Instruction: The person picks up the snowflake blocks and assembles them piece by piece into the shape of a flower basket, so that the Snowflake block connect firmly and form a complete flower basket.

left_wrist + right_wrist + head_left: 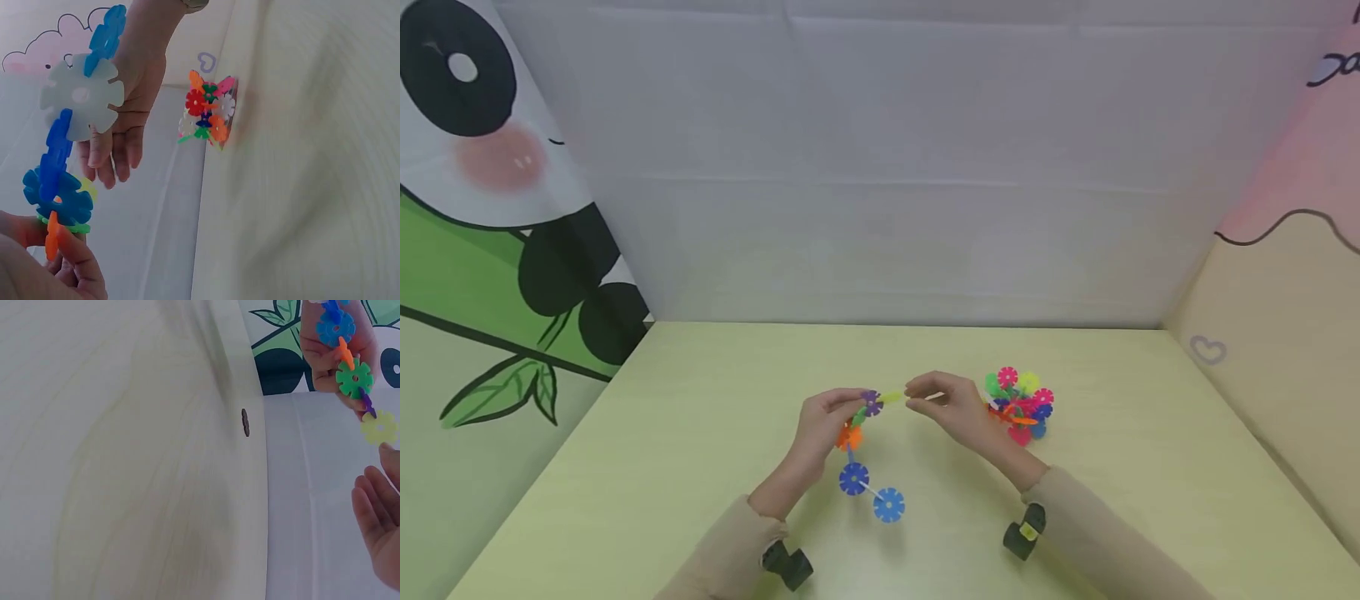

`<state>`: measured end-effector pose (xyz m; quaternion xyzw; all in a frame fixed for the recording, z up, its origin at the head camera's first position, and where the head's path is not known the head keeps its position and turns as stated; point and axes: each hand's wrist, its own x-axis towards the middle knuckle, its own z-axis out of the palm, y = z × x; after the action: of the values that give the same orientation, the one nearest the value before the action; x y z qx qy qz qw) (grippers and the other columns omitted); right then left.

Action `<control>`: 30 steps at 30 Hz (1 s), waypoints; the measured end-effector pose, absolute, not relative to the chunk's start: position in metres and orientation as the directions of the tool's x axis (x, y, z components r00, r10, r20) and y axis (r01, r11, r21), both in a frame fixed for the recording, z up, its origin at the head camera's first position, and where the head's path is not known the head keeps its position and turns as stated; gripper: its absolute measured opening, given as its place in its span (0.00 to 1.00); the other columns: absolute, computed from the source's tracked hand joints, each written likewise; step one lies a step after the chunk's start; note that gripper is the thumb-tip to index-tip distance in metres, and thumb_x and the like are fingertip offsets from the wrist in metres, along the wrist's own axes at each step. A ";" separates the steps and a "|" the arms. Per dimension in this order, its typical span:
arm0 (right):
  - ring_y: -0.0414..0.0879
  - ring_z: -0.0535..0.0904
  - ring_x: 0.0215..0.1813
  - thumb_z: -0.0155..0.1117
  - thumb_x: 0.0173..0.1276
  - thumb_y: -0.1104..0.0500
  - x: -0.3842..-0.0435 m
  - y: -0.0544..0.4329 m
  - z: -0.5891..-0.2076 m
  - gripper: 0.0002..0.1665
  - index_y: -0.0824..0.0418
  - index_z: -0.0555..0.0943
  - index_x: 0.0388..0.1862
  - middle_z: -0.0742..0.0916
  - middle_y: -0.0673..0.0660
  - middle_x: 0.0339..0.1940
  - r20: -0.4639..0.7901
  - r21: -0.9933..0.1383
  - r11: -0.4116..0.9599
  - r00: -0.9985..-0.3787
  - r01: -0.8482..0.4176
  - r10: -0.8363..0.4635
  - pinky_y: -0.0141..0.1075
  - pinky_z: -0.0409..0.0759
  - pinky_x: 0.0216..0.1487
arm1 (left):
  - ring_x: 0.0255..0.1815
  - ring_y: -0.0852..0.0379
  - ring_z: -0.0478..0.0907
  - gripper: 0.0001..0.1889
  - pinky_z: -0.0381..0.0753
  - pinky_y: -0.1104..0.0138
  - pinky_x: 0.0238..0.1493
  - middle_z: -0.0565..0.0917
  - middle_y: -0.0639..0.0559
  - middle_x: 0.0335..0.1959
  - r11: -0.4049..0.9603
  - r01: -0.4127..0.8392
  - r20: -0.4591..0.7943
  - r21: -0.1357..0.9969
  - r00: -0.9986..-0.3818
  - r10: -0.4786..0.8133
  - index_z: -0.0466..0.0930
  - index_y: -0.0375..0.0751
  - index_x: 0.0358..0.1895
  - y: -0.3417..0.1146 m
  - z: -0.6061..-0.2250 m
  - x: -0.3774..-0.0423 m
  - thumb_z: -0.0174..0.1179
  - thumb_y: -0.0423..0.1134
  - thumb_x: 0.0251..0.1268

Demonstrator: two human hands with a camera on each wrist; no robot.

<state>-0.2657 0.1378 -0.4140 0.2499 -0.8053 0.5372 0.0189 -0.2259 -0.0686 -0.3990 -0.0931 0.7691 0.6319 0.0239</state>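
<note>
My left hand (823, 425) pinches a linked chain of plastic snowflake discs near its upper end, thumb and fingers at the green and purple discs (872, 403). From there the chain hangs down through an orange disc (850, 437), a dark blue disc (853, 479), a white disc (81, 94) and a light blue disc (889, 505) at the lower end. At the upper end a yellow disc (379, 428) points toward my right hand (955, 408). That hand's fingers are extended and apart, with one fingertip right at the yellow disc's edge.
A pile of multicoloured snowflake discs (1018, 408) lies on the pale table (737, 375), just beyond my right wrist. A white back wall (880, 250) and printed side panels (1262, 350) surround the table. Each wrist wears a small black camera.
</note>
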 end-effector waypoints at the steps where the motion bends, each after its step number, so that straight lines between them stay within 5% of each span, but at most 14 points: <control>1: 0.53 0.86 0.45 0.68 0.65 0.65 -0.269 0.134 -0.416 0.13 0.69 0.83 0.47 0.89 0.65 0.43 0.283 -0.862 0.299 -0.877 -0.410 -0.388 0.30 0.86 0.45 | 0.34 0.61 0.76 0.13 0.75 0.77 0.33 0.86 0.41 0.49 0.195 -0.180 -0.157 0.964 -0.980 -0.125 0.84 0.34 0.51 -0.074 -0.397 -0.226 0.58 0.36 0.69; 7: 0.47 0.85 0.41 0.68 0.65 0.62 -0.291 0.099 -0.428 0.17 0.69 0.82 0.50 0.89 0.63 0.40 0.159 -0.858 0.379 -0.882 -0.346 -0.444 0.30 0.83 0.41 | 0.42 0.61 0.76 0.16 0.75 0.76 0.40 0.83 0.40 0.56 0.262 -0.195 -0.149 0.945 -0.972 -0.184 0.81 0.34 0.56 -0.112 -0.384 -0.224 0.56 0.37 0.71; 13: 0.42 0.82 0.36 0.70 0.63 0.65 -0.306 0.067 -0.438 0.18 0.70 0.82 0.51 0.88 0.64 0.39 0.060 -0.884 0.382 -0.876 -0.269 -0.478 0.32 0.84 0.36 | 0.40 0.61 0.73 0.18 0.75 0.76 0.36 0.84 0.46 0.50 0.293 -0.215 -0.155 0.931 -0.964 -0.214 0.79 0.33 0.59 -0.137 -0.381 -0.218 0.55 0.38 0.71; 19: 0.36 0.79 0.32 0.70 0.62 0.65 -0.321 0.042 -0.454 0.18 0.70 0.83 0.51 0.88 0.65 0.39 0.038 -0.882 0.383 -0.850 -0.276 -0.525 0.26 0.81 0.33 | 0.44 0.61 0.75 0.19 0.76 0.76 0.40 0.80 0.38 0.59 0.295 -0.236 -0.169 0.926 -0.957 -0.234 0.78 0.34 0.61 -0.148 -0.385 -0.212 0.55 0.39 0.73; 25: 0.38 0.78 0.33 0.71 0.61 0.66 -0.329 0.027 -0.466 0.18 0.69 0.83 0.50 0.87 0.63 0.40 -0.014 -0.881 0.409 -0.850 -0.239 -0.527 0.26 0.79 0.33 | 0.39 0.63 0.73 0.19 0.76 0.77 0.34 0.84 0.47 0.50 0.274 -0.254 -0.187 0.927 -0.951 -0.248 0.78 0.32 0.60 -0.152 -0.385 -0.210 0.55 0.38 0.72; 30: 0.40 0.76 0.36 0.75 0.57 0.63 -0.333 0.021 -0.469 0.22 0.65 0.83 0.52 0.86 0.58 0.39 -0.030 -0.843 0.467 -0.842 -0.268 -0.539 0.28 0.77 0.38 | 0.41 0.64 0.74 0.19 0.76 0.77 0.38 0.82 0.42 0.58 0.270 -0.262 -0.199 0.927 -0.950 -0.240 0.78 0.33 0.61 -0.152 -0.388 -0.212 0.55 0.40 0.72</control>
<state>-0.3328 0.0213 -0.4695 0.2392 -0.8436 0.4575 -0.1476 -0.2117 -0.1521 -0.3877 -0.1577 0.7967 0.5833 0.0093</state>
